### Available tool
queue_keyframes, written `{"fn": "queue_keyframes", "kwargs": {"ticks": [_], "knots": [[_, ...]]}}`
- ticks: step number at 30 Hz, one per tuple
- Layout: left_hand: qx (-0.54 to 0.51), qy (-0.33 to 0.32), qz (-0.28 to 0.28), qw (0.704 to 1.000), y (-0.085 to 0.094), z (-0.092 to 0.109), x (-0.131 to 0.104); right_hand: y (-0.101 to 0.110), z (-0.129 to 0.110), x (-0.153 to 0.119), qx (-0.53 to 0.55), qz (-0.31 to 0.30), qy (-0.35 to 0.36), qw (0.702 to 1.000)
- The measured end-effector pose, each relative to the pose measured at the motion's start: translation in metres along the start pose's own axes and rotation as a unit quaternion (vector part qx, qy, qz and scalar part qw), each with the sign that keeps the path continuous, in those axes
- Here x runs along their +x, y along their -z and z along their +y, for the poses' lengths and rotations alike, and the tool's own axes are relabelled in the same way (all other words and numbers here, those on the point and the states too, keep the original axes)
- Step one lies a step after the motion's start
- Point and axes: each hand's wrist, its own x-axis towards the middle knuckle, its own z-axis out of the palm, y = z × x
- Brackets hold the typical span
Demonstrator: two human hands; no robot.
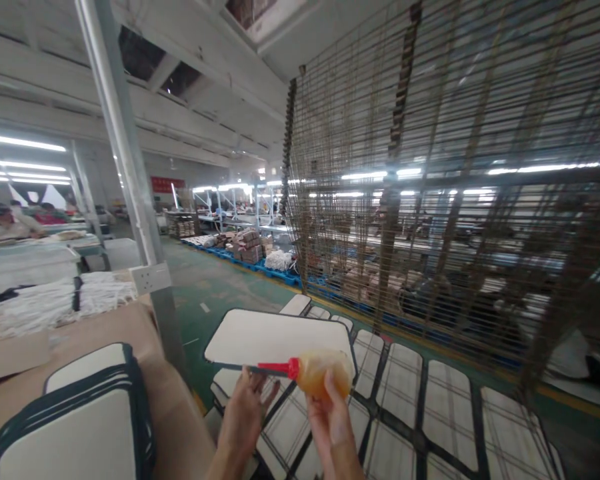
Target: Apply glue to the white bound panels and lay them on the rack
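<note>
My left hand holds up a flat white panel with a dark border by its near edge, roughly level. My right hand grips a soft squeeze bottle of amber glue; its red nozzle points left along the panel's near edge. Below both hands a wire rack shelf carries rows of similar white panels laid side by side.
A stack of the same panels lies on a brown table at lower left. A grey steel post stands beside it. A tall wire drying rack fills the right. Workers sit at tables far left; pallets of goods stand behind.
</note>
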Motion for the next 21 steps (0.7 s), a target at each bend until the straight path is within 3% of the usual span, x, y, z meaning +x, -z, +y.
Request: {"fn": "queue_keyframes", "kwargs": {"ticks": [3,5,6,8,10,12,14,16,18,19,21], "knots": [[0.089,0.133,-0.101,0.982,0.031,0.005,-0.023,0.003,-0.012,0.010,-0.005,-0.003,-0.001,1.000],[0.205,0.197,-0.160,0.945,0.042,0.023,-0.029,0.006,-0.019,0.013,-0.022,-0.023,-0.005,0.999],[0.264,0.194,-0.181,0.927,0.040,0.037,-0.028,0.008,-0.022,0.012,-0.031,-0.035,-0.008,0.999],[0.373,0.080,-0.177,0.907,0.021,0.069,-0.016,0.012,-0.025,0.009,-0.047,-0.052,-0.014,0.997],[0.473,-0.070,-0.154,0.865,-0.013,0.096,0.007,0.016,-0.026,0.002,-0.059,-0.059,-0.029,0.996],[0.573,-0.164,-0.157,0.787,-0.049,0.109,0.033,0.018,-0.026,-0.006,-0.066,-0.062,-0.052,0.995],[0.652,-0.231,-0.186,0.698,-0.077,0.107,0.056,0.017,-0.025,-0.014,-0.067,-0.063,-0.075,0.993],[0.698,-0.214,-0.229,0.644,-0.091,0.096,0.072,0.016,-0.025,-0.019,-0.065,-0.055,-0.086,0.993],[0.709,-0.154,-0.292,0.623,-0.095,0.086,0.081,0.017,-0.026,-0.020,-0.064,-0.042,-0.080,0.994],[0.700,-0.123,-0.324,0.624,-0.093,0.084,0.084,0.019,-0.027,-0.020,-0.064,-0.040,-0.074,0.994],[0.655,-0.077,-0.364,0.658,-0.089,0.083,0.087,0.026,-0.029,-0.019,-0.074,-0.053,-0.072,0.993]]}}
